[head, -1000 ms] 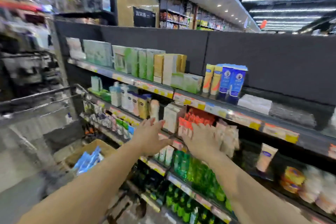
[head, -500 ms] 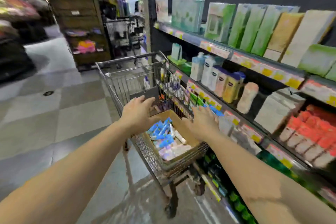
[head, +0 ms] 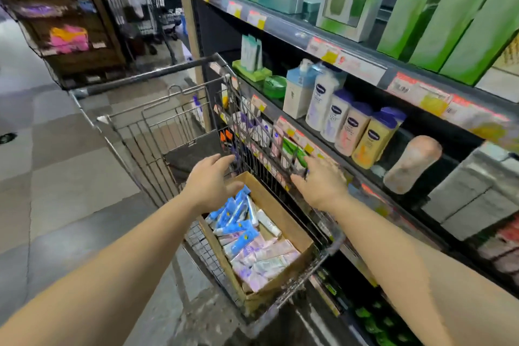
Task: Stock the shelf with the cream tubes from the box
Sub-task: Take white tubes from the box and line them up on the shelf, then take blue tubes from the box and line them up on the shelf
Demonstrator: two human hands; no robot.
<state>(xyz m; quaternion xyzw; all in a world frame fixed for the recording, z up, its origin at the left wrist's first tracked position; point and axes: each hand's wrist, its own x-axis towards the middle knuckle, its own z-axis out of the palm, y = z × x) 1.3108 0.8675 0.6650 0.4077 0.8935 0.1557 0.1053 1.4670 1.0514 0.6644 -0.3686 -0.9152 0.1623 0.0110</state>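
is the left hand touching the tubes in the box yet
Apart. The head view shows the left hand open above the box, the cream tubes lying below, nothing held.

1. Even, fairly bright indoor light falls from above; no lamp shows.
2. The tiled floor [head: 56, 182] carries soft pale sheen patches, with a dim shadow under the shopping cart [head: 157, 132].
3. Motion blur smears the whole picture, worst on the shelf [head: 351, 48] price labels and boxes at right.
4. Wide-angle distortion bends the shelf lines and stretches both forearms at the lower corners.
5. The far aisle at upper left is soft and dim.
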